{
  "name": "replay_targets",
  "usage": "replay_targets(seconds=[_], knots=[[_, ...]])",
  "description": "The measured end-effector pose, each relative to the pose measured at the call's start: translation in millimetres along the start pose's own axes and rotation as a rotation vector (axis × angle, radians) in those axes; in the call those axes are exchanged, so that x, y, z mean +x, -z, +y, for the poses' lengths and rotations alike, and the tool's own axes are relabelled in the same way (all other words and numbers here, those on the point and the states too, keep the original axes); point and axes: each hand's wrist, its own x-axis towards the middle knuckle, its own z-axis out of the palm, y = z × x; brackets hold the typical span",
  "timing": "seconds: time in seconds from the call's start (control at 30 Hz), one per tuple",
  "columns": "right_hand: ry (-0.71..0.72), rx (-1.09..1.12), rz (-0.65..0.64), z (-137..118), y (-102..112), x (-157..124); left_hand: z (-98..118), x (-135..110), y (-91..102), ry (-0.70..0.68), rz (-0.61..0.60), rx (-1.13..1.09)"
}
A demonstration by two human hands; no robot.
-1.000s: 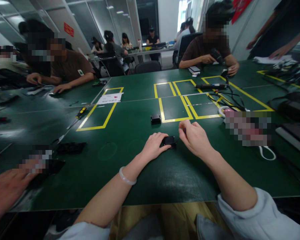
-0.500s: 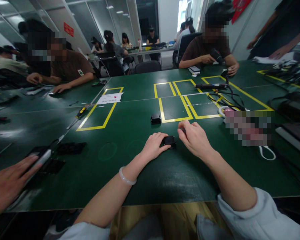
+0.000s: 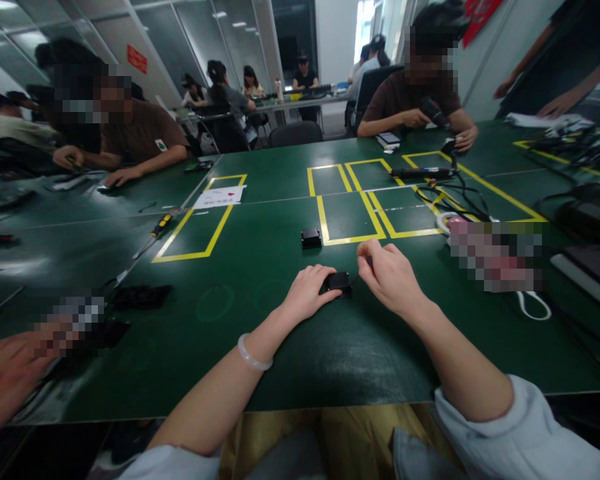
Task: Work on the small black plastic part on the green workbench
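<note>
In the head view my left hand holds a small black box down on the green table. Its thumb lies along the near side and its fingers along the far side. My right hand is closed just right of the box. From its pinched fingers a thin dark rod reaches down to the box's right edge; its other end is hidden in the hand. Beyond my left hand sits a second small black box, apart from both hands.
Yellow tape rectangles mark the green table. A screwdriver and a paper sheet lie left of centre. At right are a black cable and a blurred pink item. A co-worker's hand rests at far left; others sit opposite.
My right hand has shifted very slightly, still beside the box. My left hand and both black boxes have stayed put.
</note>
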Motion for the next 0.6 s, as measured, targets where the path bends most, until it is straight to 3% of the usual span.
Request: replay_targets(seconds=[0.6], knots=[[-0.019,0.036,-0.036,2.0,1.4,0.9,-2.0,0.4,-1.2,-0.019,0.008,0.009]])
